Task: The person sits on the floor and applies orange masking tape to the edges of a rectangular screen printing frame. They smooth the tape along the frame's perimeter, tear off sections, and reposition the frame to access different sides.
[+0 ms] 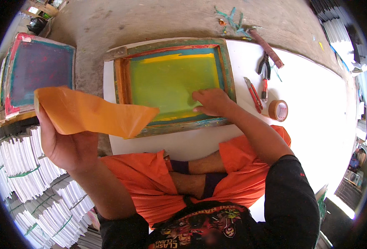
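My left hand is raised at the left, closed on one end of a strip of brown packing tape. The strip twists and hangs to the right, its free end in front of the frame's lower left corner. A wooden screen-printing frame with yellow-green mesh lies before me on a white sheet. Over the mesh's right part reaches my right hand, fingers bent and fingertips close to the mesh. Whether they touch it, or pinch something small, I cannot make out.
Right of the frame lie a red box cutter, pliers, a red-handled tool, a brown tape roll and a dark red stick. Another printing screen leans at left, above bundled paper stacks. Tangled green scraps lie beyond.
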`<state>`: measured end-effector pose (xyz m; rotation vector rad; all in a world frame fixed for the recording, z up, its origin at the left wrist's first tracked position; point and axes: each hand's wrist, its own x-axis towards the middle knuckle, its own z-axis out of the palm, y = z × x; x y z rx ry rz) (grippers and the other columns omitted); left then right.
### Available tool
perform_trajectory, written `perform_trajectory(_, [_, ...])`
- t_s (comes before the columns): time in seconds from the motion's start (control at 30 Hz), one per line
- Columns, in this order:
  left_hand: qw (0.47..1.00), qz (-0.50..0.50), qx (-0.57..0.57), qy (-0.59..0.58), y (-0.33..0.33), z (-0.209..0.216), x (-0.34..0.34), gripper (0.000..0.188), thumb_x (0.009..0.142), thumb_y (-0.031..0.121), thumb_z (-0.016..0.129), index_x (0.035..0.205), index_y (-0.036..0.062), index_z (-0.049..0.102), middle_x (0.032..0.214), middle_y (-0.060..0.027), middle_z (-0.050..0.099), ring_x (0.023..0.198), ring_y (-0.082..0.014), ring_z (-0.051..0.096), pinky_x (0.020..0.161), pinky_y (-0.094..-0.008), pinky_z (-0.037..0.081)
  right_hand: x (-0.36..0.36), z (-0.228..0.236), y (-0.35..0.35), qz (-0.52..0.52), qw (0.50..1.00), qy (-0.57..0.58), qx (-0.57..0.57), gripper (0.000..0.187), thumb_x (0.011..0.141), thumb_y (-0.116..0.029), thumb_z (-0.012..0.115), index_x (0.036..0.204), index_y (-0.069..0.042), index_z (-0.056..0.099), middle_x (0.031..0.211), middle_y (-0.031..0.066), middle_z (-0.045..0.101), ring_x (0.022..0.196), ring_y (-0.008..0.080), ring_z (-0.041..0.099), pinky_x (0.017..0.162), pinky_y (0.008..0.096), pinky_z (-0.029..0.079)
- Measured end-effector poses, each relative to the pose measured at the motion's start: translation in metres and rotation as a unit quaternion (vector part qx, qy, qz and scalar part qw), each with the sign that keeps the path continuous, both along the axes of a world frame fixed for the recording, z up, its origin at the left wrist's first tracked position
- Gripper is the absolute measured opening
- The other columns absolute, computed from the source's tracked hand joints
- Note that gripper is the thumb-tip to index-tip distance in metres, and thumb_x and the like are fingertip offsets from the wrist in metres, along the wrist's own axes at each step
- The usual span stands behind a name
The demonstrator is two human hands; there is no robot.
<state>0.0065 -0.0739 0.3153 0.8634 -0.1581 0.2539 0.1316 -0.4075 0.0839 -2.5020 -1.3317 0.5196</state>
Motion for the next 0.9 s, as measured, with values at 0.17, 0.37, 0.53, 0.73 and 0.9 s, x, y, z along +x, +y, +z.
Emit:
perform_trajectory(0.17, [1.0,-0.001,-0.021,0.002,-0.006,0.0,0.001,0.043,0.11,0.032,0.041,0.144,0.0076,0.051,0.138,-0.0145,0.058,0.122,-0.0319,0.06,0.103,-0.0543,0.047,0.011,0.011,-0.012,0.061,0.987,0.017,-0.145,0.044,0.087,-0.042,0.074,0.113,-0.011,0.056,0.094,0.013,0.07,0.088,0.0381,0.071,0.071,0.0511,0.056])
perform_trajectory(0.37, [1.0,-0.002,-0.024,0.004,-0.009,-0.001,0.002,0.043,0.11,0.032,0.042,0.144,0.0066,0.05,0.137,-0.0144,0.058,0.121,-0.0321,0.06,0.102,-0.0538,0.048,0.012,0.004,-0.019,0.035,0.993,-0.021,-0.113,0.045,0.089,-0.04,0.072,0.12,-0.012,0.057,0.096,0.0136,0.072,0.089,0.0376,0.072,0.071,0.0514,0.057])
perform_trajectory(0.53, [0.999,-0.002,-0.037,0.017,-0.015,-0.009,0.005,0.043,0.109,0.031,0.044,0.144,0.0064,0.051,0.135,-0.0144,0.061,0.12,-0.0318,0.061,0.103,-0.0531,0.048,0.014,-0.01,-0.014,-0.069,0.997,0.011,-0.017,0.026,0.091,-0.024,0.066,0.115,-0.014,0.066,0.097,0.0113,0.072,0.088,0.0354,0.071,0.073,0.0511,0.056])
perform_trajectory(0.73, [0.999,-0.026,-0.041,0.018,-0.027,-0.009,0.011,0.043,0.108,0.03,0.045,0.144,0.006,0.05,0.134,-0.0143,0.062,0.122,-0.0313,0.062,0.104,-0.0527,0.049,0.007,0.008,-0.003,0.143,0.974,0.129,-0.123,0.041,0.086,-0.01,0.061,0.12,-0.029,0.075,0.091,0.0093,0.069,0.091,0.033,0.069,0.072,0.0465,0.057])
perform_trajectory(0.9, [0.998,-0.039,-0.037,0.025,-0.032,-0.01,0.012,0.043,0.108,0.028,0.046,0.144,0.0055,0.05,0.135,-0.0144,0.061,0.122,-0.0309,0.062,0.105,-0.0524,0.049,0.011,0.018,-0.023,0.221,0.957,0.059,-0.181,0.04,0.088,-0.013,0.061,0.117,-0.036,0.076,0.092,0.0039,0.065,0.093,0.0279,0.069,0.07,0.0422,0.056])
